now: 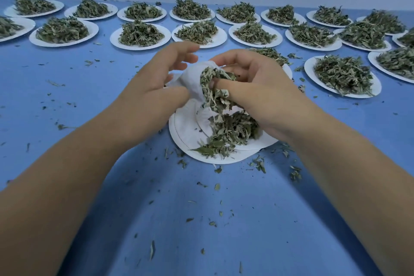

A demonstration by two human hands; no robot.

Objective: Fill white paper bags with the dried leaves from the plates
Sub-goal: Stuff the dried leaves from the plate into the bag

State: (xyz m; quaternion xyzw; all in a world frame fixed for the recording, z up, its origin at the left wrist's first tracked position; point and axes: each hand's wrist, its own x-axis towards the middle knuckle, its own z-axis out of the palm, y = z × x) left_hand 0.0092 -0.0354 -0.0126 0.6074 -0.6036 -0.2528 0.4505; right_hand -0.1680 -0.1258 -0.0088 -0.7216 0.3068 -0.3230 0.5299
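Feeding a clump of dried leaves (215, 94) into the white paper bag (191, 80), the right hand (255, 89) has its grip closed round the clump at the bag's mouth. The left hand (154, 78) pinches the bag's edge, grip closed on the paper, above the near plate (186, 141), where more leaves lie. Risk: the mouth looks narrow and crumpled — a forced push could tear the paper or spill leaves onto the counter (201, 219), where fragments lie scattered. A slack left grip would likely let the mouth collapse — leaves would drop back.
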